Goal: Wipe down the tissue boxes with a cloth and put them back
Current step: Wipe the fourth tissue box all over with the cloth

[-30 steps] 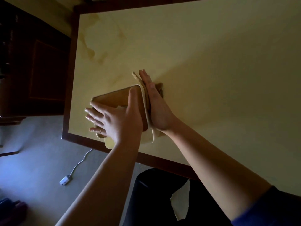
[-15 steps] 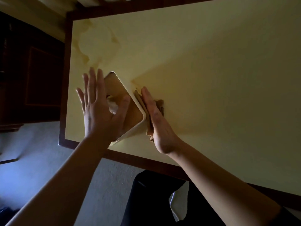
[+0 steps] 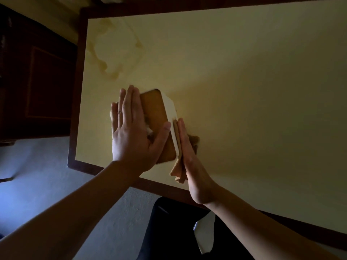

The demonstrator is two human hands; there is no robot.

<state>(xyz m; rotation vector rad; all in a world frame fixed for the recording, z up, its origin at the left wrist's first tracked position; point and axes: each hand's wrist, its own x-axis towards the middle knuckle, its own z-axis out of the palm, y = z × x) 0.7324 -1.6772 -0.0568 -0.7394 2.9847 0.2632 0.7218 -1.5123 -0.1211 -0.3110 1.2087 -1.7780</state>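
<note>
— Two edges hem us in: the tissue box [image 3: 158, 117] stands near the surface's [image 3: 244, 87] dark front rim and left corner, with wide bare room to its right.

— We see a pale stain [image 3: 112, 51] behind it and a dark cabinet [image 3: 37, 81] off left.

— Our left hand [image 3: 134, 132] lies flat on the box top, grip spread; our right hand [image 3: 189, 156] presses the cloth [image 3: 178, 171] against its white side, fingers straight.

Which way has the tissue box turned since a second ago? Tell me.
Yes. The tissue box has swung round: its long side lay along the table's near edge, now points away from it.
</note>
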